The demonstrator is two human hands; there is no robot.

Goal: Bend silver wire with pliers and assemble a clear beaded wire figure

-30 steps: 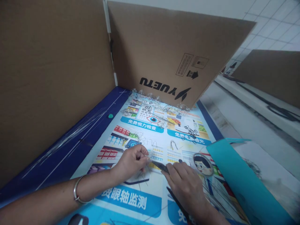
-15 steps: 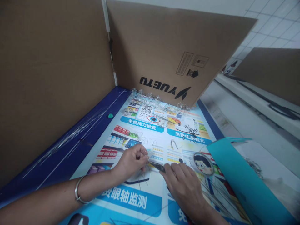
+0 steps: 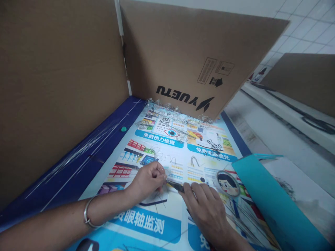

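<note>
My left hand (image 3: pixel 149 177) is closed in a pinch on thin wire (image 3: pixel 157 201), whose loose ends hang below the fingers. A metal bangle circles that wrist. My right hand (image 3: pixel 206 205) wraps round a pair of pliers (image 3: pixel 176 185), with the jaws pointing left and meeting the wire at my left fingertips. Fingers hide most of the pliers' handles and the part of the wire being gripped. Just beyond my hands, bent wire pieces (image 3: pixel 194 161) lie on the printed sheet (image 3: pixel 172 219).
Many small wire shapes (image 3: pixel 167 108) lie along the foot of the cardboard wall (image 3: pixel 204 45). Dark wire loops (image 3: pixel 215 146) lie at mid-right. A round clear dish (image 3: pixel 227 183), straight wires (image 3: pixel 243 219) and a teal box (image 3: pixel 277 198) are on the right.
Both hands and the pliers keep almost the same pose. The whole view has shifted very slightly.
</note>
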